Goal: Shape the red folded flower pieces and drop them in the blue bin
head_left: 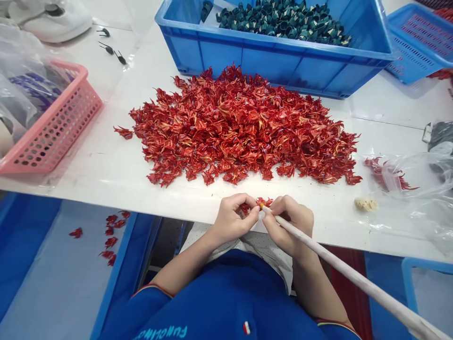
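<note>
A long white rod (339,262) runs from the lower right up to my hands, and my right hand (288,224) is shut around it. My left hand (235,218) pinches a small red fabric flower piece (264,202) against the rod's tip, and the fingers of both hands nearly meet there. The piece is partly hidden by my fingers. A large heap of red and gold artificial petal pieces (240,127) lies on the white table (329,222), just beyond my hands and apart from them.
A blue crate (276,56) of dark green pieces stands behind the heap, with a blue basket (421,42) to its right. A pink basket (53,123) sits at left. A plastic bag (406,189) holds red pieces at right. A blue bin (71,264) with scattered red pieces stands below the table's left edge.
</note>
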`<state>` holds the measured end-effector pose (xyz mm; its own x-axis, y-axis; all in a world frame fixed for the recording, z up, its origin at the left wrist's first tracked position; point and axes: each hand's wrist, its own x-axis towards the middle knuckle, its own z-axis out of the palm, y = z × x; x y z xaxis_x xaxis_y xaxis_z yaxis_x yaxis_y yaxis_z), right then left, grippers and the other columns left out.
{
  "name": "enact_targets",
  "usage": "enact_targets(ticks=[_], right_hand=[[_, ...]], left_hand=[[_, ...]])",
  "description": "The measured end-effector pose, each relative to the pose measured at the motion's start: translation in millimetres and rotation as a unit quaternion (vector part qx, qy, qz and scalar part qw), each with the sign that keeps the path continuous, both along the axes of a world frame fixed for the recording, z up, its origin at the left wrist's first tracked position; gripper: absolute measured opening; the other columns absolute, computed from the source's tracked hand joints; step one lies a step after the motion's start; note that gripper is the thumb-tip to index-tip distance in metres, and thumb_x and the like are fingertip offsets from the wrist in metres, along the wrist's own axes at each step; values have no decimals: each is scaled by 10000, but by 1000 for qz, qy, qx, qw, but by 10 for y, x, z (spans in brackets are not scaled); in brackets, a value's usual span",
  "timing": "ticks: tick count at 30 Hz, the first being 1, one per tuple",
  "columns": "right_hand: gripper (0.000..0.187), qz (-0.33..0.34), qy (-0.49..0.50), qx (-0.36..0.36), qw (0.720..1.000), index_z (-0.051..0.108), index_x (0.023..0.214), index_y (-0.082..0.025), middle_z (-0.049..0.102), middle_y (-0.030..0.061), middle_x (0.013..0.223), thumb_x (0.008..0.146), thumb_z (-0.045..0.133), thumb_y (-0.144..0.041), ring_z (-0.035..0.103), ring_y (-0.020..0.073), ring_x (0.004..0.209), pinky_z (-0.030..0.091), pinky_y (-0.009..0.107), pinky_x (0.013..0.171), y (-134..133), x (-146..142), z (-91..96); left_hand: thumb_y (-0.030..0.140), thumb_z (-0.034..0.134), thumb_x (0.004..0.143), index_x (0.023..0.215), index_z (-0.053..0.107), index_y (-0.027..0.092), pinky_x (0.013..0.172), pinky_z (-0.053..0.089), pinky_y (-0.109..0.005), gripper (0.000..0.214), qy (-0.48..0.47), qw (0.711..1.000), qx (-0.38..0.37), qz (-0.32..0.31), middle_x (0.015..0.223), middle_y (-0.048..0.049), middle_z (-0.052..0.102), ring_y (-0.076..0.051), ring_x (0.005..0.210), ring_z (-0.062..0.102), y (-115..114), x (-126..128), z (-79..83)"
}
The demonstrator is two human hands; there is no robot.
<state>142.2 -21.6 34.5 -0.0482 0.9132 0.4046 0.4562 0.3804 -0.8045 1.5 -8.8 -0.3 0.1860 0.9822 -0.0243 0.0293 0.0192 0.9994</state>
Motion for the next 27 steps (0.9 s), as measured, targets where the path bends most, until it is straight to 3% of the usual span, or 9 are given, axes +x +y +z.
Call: enact_targets(ticks=[10,27], right_hand=[[271,-24,-37,41,998,410,661,-226,548,-62,557,758,601,-59,457,70,411,368,186,407,-35,-2,-29],[274,-24,-57,41,997,422,667,-228,547,-59,565,766,624,-72,453,72,411,364,194,402,-59,-4,-61]], left_hand=[[240,648,759,640,616,153,452,410,-199,151,10,1000,11,0,623,-37,653,-97,497,511,-4,0,-6],[250,652,740,625,633,153,448,400,-197,152,12,1000,-16,4,606,-38,652,-101,496,510,1,2,8]])
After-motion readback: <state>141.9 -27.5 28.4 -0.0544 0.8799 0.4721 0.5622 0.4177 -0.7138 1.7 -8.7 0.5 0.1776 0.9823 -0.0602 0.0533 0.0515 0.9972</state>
